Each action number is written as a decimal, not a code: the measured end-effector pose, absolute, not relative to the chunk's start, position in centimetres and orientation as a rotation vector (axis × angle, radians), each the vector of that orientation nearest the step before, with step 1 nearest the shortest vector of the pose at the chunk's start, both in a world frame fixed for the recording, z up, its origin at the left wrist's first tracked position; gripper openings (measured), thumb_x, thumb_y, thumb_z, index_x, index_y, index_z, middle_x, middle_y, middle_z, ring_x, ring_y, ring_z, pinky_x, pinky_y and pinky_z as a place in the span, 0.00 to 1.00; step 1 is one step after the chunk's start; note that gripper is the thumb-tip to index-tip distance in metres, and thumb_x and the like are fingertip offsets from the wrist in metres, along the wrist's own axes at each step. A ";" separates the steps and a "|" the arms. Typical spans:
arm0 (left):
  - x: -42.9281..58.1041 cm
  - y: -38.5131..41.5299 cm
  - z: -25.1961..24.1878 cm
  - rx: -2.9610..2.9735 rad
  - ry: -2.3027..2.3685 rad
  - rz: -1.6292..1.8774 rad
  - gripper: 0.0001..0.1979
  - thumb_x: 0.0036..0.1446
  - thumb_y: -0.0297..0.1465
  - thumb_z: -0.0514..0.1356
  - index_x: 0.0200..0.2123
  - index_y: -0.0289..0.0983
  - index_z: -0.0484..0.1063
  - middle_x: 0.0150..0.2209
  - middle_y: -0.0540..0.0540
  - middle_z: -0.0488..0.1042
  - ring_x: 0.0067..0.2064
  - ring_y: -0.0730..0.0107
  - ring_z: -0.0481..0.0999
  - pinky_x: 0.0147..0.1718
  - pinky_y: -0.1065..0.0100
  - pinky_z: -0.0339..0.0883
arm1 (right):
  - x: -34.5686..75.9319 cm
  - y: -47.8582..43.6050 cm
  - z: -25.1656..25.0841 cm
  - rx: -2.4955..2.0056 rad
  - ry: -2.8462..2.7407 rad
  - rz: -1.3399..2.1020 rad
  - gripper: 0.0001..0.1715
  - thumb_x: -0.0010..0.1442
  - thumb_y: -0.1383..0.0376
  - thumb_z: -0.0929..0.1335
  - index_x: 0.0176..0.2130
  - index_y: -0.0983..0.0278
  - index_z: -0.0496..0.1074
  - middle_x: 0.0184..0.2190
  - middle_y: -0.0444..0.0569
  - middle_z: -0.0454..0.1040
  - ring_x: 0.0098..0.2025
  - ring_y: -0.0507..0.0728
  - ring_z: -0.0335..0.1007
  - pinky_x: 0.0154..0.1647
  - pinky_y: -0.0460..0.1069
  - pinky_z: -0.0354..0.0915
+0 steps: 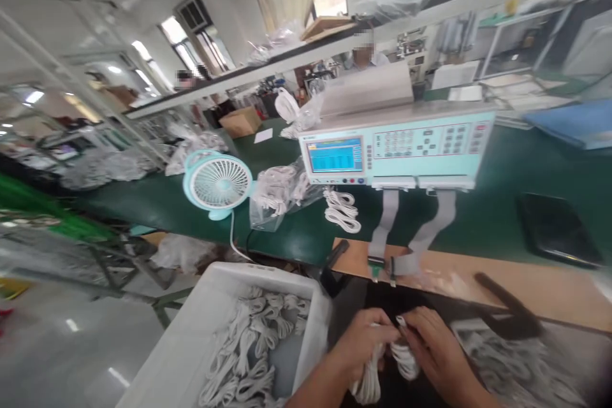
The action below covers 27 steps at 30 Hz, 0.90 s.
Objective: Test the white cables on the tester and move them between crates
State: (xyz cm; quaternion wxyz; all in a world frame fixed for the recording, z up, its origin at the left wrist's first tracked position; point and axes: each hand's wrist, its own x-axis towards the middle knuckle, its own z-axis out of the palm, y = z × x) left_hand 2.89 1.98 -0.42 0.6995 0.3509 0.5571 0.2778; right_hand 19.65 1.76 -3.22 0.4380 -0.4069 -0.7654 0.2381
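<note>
My left hand [364, 339] is closed around a white coiled cable [369, 384] at the front edge of the bench. Close beside it, my right hand [434, 345] has its fingers bent round another looped part of white cable [405, 362]. A small cable end [400, 321] shows between the fingertips of both hands. Whether the two looped parts are one cable, I cannot tell. Just beyond the hands, two grey ribbon cables [382, 233] run from a tester [430, 134] with a lit screen to small green connectors [376, 268] on a wooden board [449, 271].
A white bin [210, 290] with several coiled cables stands left of my hands. More bagged cables [526, 363] lie at the right. On the green bench are a fan [220, 185], a cable bundle [342, 210] and a black phone-like device [559, 229]. People sit behind the shelf.
</note>
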 end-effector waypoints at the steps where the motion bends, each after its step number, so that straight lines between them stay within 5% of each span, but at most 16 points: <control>1: 3.1 2.1 -0.6 0.711 1.234 0.657 0.13 0.41 0.39 0.63 0.23 0.37 0.65 0.15 0.56 0.61 0.16 0.77 0.58 0.15 0.75 0.50 | 19.3 1.8 -3.0 -1.068 -1.824 0.685 0.10 0.66 0.62 0.62 0.37 0.62 0.71 0.30 0.48 0.71 0.32 0.57 0.67 0.34 0.49 0.63; 11: 3.4 2.8 -1.4 0.533 1.215 0.912 0.11 0.43 0.33 0.62 0.31 0.34 0.71 0.16 0.55 0.63 0.16 0.79 0.61 0.13 0.78 0.51 | 16.8 3.8 -2.6 -1.267 -1.200 1.237 0.20 0.57 0.49 0.68 0.28 0.64 0.73 0.24 0.45 0.71 0.27 0.56 0.64 0.28 0.46 0.61; 18: 1.6 2.9 -1.3 0.352 0.845 0.927 0.22 0.36 0.29 0.66 0.39 0.32 0.73 0.25 0.50 0.71 0.21 0.75 0.68 0.13 0.77 0.52 | 16.6 4.3 -1.8 -1.255 -1.088 1.328 0.21 0.53 0.48 0.71 0.27 0.64 0.74 0.21 0.45 0.71 0.24 0.55 0.64 0.24 0.46 0.60; 27: 2.9 3.6 -0.6 0.583 1.165 0.998 0.20 0.41 0.44 0.67 0.27 0.33 0.70 0.19 0.52 0.67 0.18 0.79 0.63 0.16 0.76 0.51 | 16.0 4.5 -1.5 -1.218 -0.815 1.536 0.24 0.44 0.48 0.75 0.23 0.66 0.73 0.17 0.46 0.69 0.19 0.53 0.61 0.20 0.46 0.59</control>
